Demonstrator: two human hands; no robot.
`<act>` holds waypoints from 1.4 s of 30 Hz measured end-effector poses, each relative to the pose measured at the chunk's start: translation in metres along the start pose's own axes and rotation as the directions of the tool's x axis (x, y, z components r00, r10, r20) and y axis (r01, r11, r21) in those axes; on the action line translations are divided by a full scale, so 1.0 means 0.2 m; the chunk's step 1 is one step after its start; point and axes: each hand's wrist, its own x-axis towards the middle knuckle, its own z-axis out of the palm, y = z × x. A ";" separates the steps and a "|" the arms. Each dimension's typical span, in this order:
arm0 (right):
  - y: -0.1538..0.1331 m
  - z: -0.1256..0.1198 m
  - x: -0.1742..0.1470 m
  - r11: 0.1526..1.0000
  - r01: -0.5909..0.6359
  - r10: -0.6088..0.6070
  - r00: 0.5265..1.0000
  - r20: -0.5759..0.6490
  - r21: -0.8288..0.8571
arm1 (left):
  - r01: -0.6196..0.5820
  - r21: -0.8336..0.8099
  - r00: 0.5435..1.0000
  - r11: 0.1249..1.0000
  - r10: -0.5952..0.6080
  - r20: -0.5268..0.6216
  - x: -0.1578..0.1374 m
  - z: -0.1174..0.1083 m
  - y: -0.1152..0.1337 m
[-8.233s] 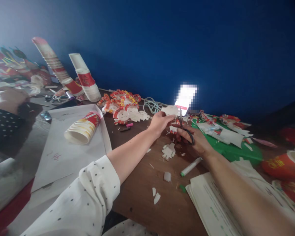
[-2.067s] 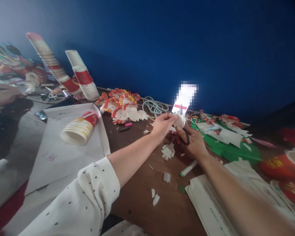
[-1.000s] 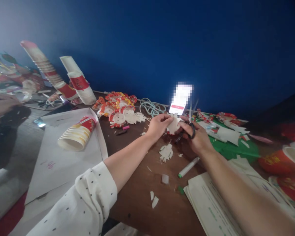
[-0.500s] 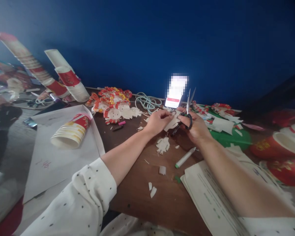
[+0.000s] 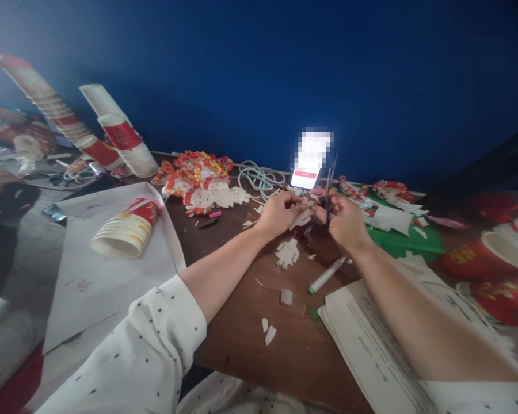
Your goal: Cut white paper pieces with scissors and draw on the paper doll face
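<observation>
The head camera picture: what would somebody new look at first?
Probably the glowing screen, standing bright against the dark blue wall. Next, perhaps, the middle, where the right hand holds scissors with blades pointing up and the left hand holds a white piece. Far left, a long leaning stack of paper cups stands out too.

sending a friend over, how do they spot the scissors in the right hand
Find the glowing phone screen before the blue wall. Just to its lower right, the right hand holds the scissors with their blades pointing up. Their dark handles and upright blades set them apart from the white paper cutout in the left hand.
</observation>
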 end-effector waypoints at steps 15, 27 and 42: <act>0.01 -0.04 0.02 0.997 -0.002 -0.013 0.984 -0.180 -0.082 | 0.181 -0.388 0.983 0.904 -0.184 0.030 0.04 0.02 -0.10; -0.03 0.02 -0.03 0.998 -0.063 0.063 0.996 -0.067 0.005 | 0.263 -0.617 0.963 0.741 -0.241 0.120 0.03 0.05 -0.09; 0.01 0.03 -0.02 0.998 -0.059 0.061 0.996 -0.072 0.019 | 0.365 -0.659 0.925 0.658 -0.333 0.181 0.02 0.03 -0.04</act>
